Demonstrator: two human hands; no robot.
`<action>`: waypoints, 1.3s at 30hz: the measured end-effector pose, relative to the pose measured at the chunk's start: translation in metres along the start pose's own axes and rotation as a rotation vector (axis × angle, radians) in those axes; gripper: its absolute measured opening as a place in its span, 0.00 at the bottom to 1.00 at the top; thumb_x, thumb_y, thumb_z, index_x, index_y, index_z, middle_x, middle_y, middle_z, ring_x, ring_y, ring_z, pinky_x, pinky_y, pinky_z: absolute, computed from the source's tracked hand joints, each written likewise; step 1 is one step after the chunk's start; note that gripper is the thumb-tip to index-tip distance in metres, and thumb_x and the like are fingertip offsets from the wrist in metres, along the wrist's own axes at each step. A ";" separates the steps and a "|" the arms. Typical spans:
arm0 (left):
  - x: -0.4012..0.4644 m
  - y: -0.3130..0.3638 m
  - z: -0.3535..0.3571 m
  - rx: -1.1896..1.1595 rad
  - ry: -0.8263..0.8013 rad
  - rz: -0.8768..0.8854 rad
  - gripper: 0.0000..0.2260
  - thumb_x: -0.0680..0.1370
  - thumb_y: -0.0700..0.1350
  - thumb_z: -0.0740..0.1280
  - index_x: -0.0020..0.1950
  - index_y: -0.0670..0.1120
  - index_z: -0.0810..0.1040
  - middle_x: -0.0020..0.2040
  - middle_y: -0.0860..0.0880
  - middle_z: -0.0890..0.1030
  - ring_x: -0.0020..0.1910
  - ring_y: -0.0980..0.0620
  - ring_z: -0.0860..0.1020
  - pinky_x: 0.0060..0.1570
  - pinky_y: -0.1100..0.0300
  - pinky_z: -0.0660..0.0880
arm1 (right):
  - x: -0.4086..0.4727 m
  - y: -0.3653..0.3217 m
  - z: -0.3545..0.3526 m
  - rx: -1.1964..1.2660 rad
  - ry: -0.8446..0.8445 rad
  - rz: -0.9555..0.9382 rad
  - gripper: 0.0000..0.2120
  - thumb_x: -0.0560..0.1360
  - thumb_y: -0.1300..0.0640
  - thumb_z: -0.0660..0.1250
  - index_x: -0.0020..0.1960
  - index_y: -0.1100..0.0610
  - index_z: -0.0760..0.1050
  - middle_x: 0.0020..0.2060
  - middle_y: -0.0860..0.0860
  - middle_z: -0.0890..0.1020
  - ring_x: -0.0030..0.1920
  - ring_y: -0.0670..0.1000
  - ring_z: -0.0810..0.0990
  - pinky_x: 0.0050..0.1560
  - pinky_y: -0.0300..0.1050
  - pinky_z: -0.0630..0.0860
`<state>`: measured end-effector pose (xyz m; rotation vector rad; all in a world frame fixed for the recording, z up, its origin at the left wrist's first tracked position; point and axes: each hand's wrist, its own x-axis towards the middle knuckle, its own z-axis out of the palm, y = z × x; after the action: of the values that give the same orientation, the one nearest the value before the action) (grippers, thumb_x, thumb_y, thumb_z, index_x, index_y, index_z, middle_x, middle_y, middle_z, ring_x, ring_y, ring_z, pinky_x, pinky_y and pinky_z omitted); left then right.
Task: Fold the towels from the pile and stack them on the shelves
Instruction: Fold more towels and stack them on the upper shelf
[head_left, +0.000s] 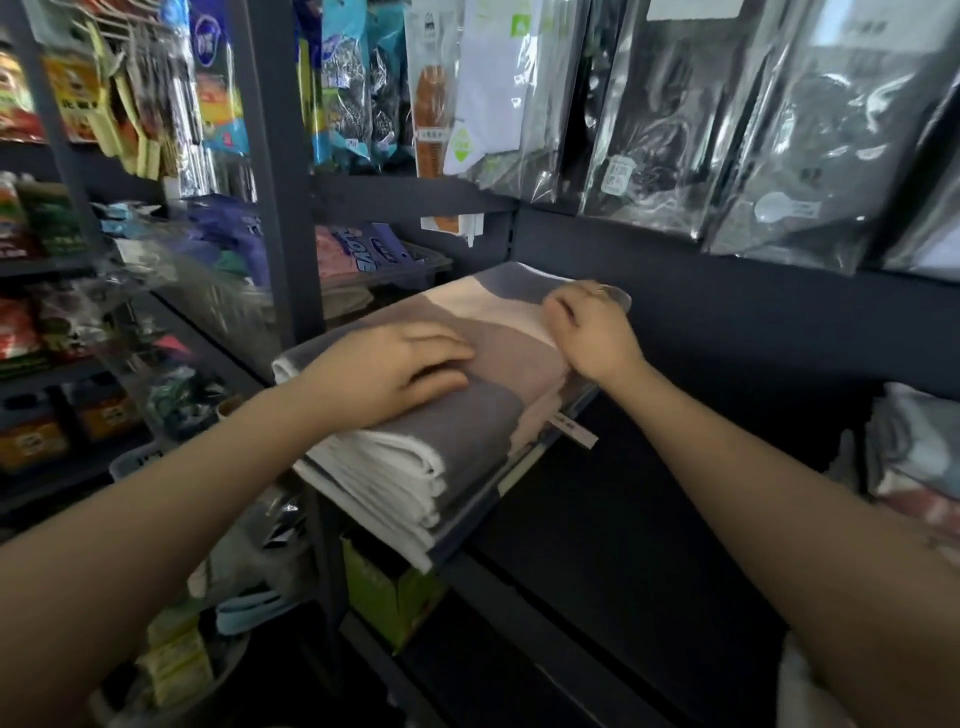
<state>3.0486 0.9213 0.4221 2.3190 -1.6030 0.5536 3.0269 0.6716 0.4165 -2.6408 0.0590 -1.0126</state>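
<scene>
One stack of folded towels (431, 415) at frame centre, overhanging the dark shelf (649, 519) edge. Left hand (395, 371) flat on top, fingers straight. Right hand (592, 327) pinches the far corner. Bare shelf lower right.

Both hands on a folded towel stack at a dark shelf.

Left hand (400, 371) laid flat, fingers straight, on the grey-and-beige top towel (483, 364); right hand (589, 327) with fingers curled at that towel's far right edge, grip unclear through blur. Under it, a stack of white folded towels (384, 478) jutting over the dark shelf (597, 499) edge. Above, hanging packaged goods in clear bags (670, 114); at far right, more folded cloth (914, 457); below left, a green box (384, 592).
</scene>
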 end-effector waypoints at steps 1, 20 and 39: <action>-0.009 -0.005 -0.001 -0.003 0.075 0.043 0.34 0.77 0.66 0.44 0.60 0.45 0.78 0.59 0.47 0.79 0.58 0.53 0.75 0.59 0.58 0.71 | -0.014 -0.018 -0.004 0.095 0.008 -0.122 0.12 0.78 0.60 0.59 0.50 0.65 0.78 0.50 0.61 0.80 0.55 0.59 0.76 0.56 0.44 0.66; -0.095 -0.035 0.024 0.283 0.216 -0.025 0.17 0.74 0.42 0.58 0.57 0.37 0.78 0.54 0.40 0.81 0.52 0.42 0.81 0.53 0.50 0.76 | -0.157 -0.135 -0.001 -0.286 -0.214 -0.240 0.31 0.76 0.41 0.50 0.73 0.58 0.61 0.72 0.56 0.64 0.72 0.57 0.61 0.72 0.51 0.54; -0.090 0.207 0.040 -0.289 0.180 0.482 0.21 0.74 0.47 0.55 0.64 0.41 0.72 0.61 0.43 0.75 0.59 0.45 0.74 0.55 0.53 0.74 | -0.346 -0.095 -0.194 -0.545 0.033 0.431 0.14 0.71 0.57 0.59 0.48 0.63 0.79 0.51 0.62 0.79 0.49 0.65 0.78 0.49 0.55 0.75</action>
<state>2.8328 0.9065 0.3458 1.6324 -2.0039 0.5639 2.6332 0.7600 0.3578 -2.8696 0.9941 -0.9859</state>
